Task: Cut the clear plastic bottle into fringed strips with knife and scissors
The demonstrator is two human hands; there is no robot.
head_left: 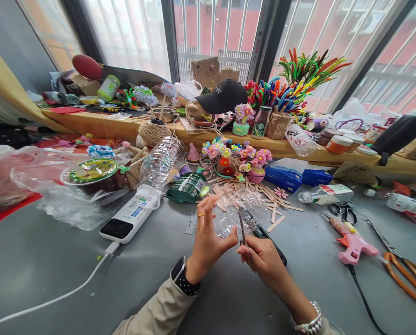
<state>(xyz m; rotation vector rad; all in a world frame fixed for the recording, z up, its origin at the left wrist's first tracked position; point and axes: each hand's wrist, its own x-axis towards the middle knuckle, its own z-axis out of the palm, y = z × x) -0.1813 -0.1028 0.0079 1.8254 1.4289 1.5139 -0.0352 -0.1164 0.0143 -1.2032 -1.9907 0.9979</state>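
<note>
My left hand [208, 239], with a ring and a dark watch at the wrist, curls its fingers and thumb around the near left side of a ribbed, clear plastic bottle piece [225, 218]. In my right hand [263, 260] is a small pair of scissors [241, 225], blades pointing up against the plastic's near edge. My right fingers hide most of the scissor handles. A dark utility knife [275, 246] lies on the table just beyond my right hand. Flat wooden craft sticks [275, 224] are scattered behind the plastic.
A white power bank [134, 214] with a cable lies left, near a green label piece [186, 187]. To the right are a pink glue gun [356, 242], orange-handled scissors [403, 270] and black-handled scissors [343, 213]. Fuzzy-stem flowers [225, 151] stand behind; a cluttered ledge [124, 123] runs below the windows.
</note>
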